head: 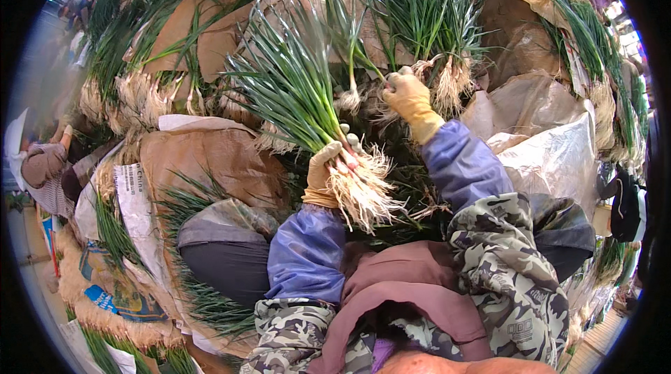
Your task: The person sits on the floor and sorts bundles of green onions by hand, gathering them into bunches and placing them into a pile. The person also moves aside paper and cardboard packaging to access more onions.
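Observation:
My left hand point(321, 172), in a tan rubber glove, is closed around a bunch of green garlic plants point(309, 112). Their long flat leaves fan up and to the left, and their pinkish stem bases and pale roots point(364, 193) hang out below the fingers. Further up and to the right, my right hand point(411, 101) wears a yellowish glove. Its thumb and fingers pinch the lower end of a single green garlic stalk point(371, 67). Just left of that stalk is another plant point(352, 78) with a rooted base. A loose rooted pile point(453, 80) lies just beyond my right hand.
Brown woven sheets point(209, 164) lie left and ahead; a pale plastic sheet point(550, 138) is on the right. More rooted bundles point(152, 93) lie in rows around me. Leaves point(215, 290) show beside my left knee. At far left, another person point(47, 169) sits low among the plants.

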{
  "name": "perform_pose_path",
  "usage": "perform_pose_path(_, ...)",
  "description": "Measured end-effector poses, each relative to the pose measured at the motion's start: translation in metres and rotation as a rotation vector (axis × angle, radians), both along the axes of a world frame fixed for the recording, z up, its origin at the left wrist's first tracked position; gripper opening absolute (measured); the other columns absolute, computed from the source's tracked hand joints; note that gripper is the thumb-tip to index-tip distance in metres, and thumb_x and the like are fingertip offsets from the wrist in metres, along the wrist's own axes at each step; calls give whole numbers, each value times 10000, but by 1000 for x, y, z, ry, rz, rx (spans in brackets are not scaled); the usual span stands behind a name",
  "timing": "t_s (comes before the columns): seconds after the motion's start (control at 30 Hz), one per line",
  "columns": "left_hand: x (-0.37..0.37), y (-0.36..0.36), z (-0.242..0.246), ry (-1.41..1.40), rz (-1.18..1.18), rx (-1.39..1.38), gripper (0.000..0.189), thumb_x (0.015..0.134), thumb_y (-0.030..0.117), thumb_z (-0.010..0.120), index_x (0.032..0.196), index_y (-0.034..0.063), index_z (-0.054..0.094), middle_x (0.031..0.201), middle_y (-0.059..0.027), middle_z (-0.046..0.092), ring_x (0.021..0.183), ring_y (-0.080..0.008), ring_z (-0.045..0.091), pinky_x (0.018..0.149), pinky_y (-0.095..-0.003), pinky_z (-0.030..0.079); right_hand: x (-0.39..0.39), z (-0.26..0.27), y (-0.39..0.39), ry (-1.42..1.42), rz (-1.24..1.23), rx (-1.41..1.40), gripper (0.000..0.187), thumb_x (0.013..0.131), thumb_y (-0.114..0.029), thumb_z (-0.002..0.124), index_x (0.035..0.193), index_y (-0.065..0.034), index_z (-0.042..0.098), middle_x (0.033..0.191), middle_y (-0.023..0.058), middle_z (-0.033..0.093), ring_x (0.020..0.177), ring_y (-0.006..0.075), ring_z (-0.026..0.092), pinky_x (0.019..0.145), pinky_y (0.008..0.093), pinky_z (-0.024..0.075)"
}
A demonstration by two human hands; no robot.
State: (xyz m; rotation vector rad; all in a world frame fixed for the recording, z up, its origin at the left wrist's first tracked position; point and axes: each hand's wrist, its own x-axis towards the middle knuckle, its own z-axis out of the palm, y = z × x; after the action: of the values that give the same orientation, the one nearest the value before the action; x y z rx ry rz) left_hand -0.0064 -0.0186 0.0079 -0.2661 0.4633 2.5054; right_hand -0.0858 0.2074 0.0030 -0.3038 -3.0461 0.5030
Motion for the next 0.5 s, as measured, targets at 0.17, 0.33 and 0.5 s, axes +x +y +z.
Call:
perform_pose_path(0.17, -2, -11, -12, 95, -14, -62, 369, 788, 105, 590, 1114, -55, 520, 780, -194, 623, 675, -266, 625, 695, -390, 549, 49, 19, -36, 277, 113, -521, 118, 761, -145, 640, 761, -65, 554, 675, 89, 518, 597, 228, 551, 542, 315, 457)
perform_pose_path(0.33, -3, -12, -15, 46, -127, -120, 324, 790, 160, 581, 1014, -70, 535, 701, -194, 609, 547, -252, 605, 521, -336, 555, 95, -25, -52, 286, 463, -467, 149, 743, -158, 670, 775, -90, 542, 627, 100, 538, 547, 277, 569, 512, 350, 463)
perform_pose_path(0.5, 6, 7, 9, -32, 25, 16, 393, 750, 134, 585, 1114, -2, 521, 1009, -147, 580, 1031, -301, 536, 981, -435, 402, 86, -73, -25, 87, 319, -559, 137, 798, -157, 667, 846, -59, 584, 650, 86, 576, 591, 194, 574, 557, 309, 472)
